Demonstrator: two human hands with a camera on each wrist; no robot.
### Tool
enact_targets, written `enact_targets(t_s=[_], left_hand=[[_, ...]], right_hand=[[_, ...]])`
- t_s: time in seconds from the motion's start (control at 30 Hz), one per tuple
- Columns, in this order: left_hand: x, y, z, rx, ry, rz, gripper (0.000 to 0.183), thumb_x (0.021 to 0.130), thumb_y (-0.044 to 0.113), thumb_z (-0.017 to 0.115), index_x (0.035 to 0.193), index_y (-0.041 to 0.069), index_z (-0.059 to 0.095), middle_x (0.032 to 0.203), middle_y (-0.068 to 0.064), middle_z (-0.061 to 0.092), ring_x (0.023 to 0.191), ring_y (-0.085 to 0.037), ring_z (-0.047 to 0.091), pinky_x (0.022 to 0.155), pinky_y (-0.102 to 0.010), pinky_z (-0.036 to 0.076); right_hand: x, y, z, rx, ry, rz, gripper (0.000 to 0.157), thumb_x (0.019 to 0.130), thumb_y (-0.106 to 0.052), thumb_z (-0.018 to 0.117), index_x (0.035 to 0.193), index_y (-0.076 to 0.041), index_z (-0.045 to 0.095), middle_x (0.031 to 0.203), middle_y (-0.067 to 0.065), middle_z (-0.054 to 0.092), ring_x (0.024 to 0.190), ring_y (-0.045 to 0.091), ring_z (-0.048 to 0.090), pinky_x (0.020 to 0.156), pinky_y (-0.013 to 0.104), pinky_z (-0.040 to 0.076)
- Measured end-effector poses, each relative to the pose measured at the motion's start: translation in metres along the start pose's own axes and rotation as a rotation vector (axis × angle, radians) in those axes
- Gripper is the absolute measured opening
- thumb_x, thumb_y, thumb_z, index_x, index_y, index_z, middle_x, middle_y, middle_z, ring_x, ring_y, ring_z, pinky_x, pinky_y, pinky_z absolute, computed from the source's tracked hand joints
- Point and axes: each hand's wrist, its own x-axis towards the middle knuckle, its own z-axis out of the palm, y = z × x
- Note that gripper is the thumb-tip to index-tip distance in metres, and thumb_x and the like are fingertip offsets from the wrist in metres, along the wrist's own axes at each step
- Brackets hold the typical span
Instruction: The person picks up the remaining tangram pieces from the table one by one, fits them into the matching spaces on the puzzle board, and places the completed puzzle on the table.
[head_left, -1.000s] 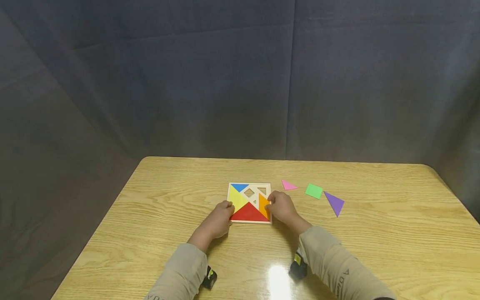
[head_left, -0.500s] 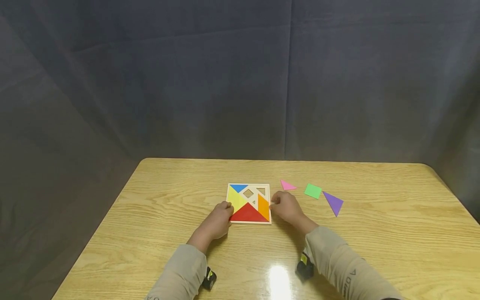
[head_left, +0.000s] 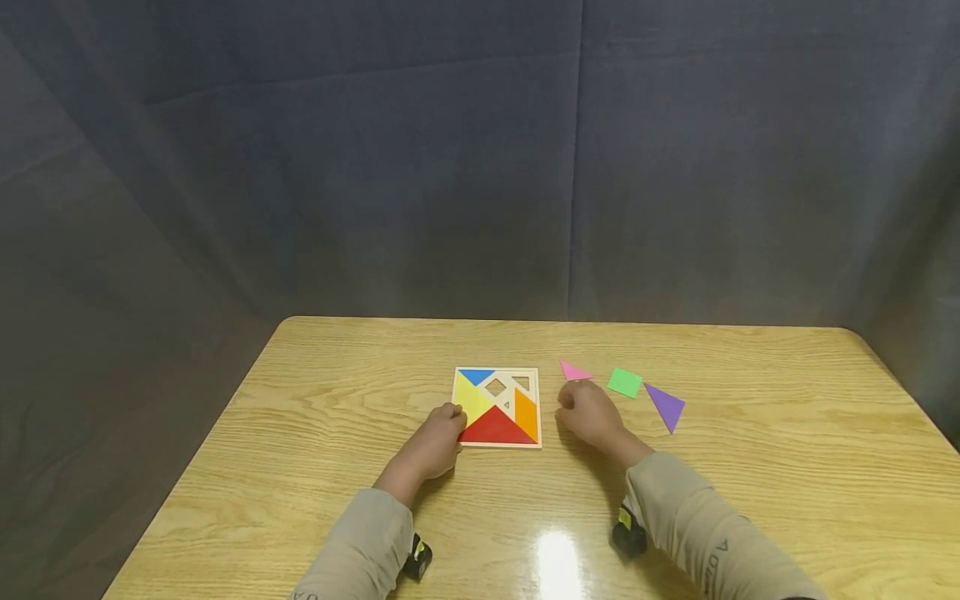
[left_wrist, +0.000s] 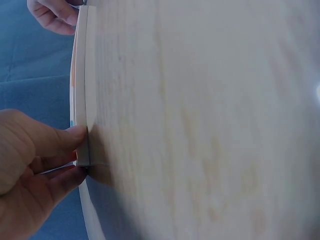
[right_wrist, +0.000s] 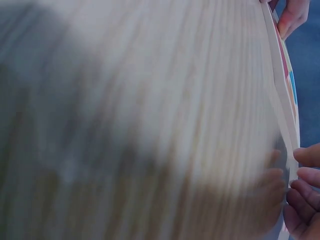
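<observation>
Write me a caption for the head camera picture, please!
Left hand grips a part-filled tangram tray; right hand is near the loose pink triangle, green square and purple triangle.

Wears a creased beige left sleeve (head_left: 363, 533) and a matching right sleeve (head_left: 697, 517), with dark lettering (head_left: 716, 568) on each; carries a black left device (head_left: 417, 560) and a black right device (head_left: 628, 540), both with a yellow-green patch (head_left: 625, 518).

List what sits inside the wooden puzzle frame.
Blue piece, yellow piece, red piece, orange piece, and unfilled openings. The left hand covers part of the frame's lower left; that's unseen.
</observation>
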Motion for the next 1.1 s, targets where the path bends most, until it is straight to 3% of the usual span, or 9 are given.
enact_targets(t_s=[1.1], left_hand=[[-0.001,0.001,-0.001,0.0,-0.005,-0.006,0.017,0.077,-0.002,0.057,0.093,-0.003,0.054,0.113,-0.019,0.044,0.105,-0.033,0.042,0.09,-0.037,0.037]], right_hand=[[-0.003,0.028,-0.02,-0.047,0.091,0.0,0.026,0.07,-0.006,0.064,0.091,0.008,0.059,0.08,0.014,0.054,0.073,0.026,0.05,0.064,0.036,0.044]])
